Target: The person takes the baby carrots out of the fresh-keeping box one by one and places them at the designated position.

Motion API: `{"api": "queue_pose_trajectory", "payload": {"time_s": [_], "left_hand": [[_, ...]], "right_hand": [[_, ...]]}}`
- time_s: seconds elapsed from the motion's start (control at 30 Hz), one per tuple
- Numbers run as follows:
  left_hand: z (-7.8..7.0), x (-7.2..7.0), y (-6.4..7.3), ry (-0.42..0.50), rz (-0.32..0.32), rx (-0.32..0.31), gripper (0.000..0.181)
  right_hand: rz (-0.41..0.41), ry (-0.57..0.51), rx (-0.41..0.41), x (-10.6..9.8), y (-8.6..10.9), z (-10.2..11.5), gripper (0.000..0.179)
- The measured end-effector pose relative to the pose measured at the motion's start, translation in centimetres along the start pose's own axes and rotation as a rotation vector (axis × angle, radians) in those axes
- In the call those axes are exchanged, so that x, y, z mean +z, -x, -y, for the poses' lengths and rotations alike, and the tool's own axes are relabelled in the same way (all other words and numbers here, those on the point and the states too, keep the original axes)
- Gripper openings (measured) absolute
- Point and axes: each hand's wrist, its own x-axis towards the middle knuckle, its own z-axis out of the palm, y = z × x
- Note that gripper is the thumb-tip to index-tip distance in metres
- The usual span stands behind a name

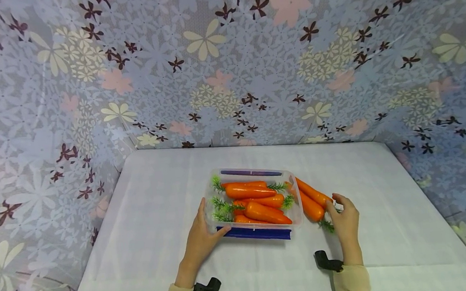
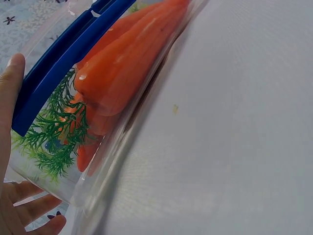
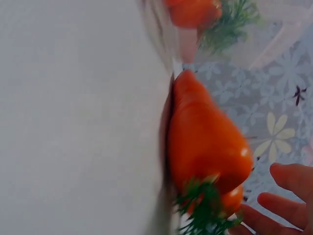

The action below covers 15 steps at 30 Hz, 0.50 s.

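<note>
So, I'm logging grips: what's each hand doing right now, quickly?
Left hand: holding the clear container by its near left corner.
Right hand: open, beside the loose carrots; whether it touches one cannot be told.

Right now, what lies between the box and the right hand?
Two carrots, outside the box, lie between it and the right hand; the head view shows this.

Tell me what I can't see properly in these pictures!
- Head: how many carrots are in the box; top ones cover others.
- Left wrist: some of the left hand, cut off by the left edge.
- Right wrist: most of the back loose carrot, behind the front one; some of the right hand, cut off by the right edge.
</note>
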Motion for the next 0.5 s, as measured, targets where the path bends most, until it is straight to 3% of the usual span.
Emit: {"api": "queue_pose_trajectory", "payload": {"time_s": [0.27, 0.5], "left_hand": [[0.0, 0.1, 0.0, -0.015, -0.008, 0.021, 0.107], [0.1, 0.0, 0.0, -0.02, -0.009, 0.021, 0.108]], "right_hand": [[-0.063, -0.006, -0.067, -0.1, -0.2, 1.9, 0.028], [-0.027, -0.027, -0.106, -0.4, -0.2, 4.2, 0.028]]}}
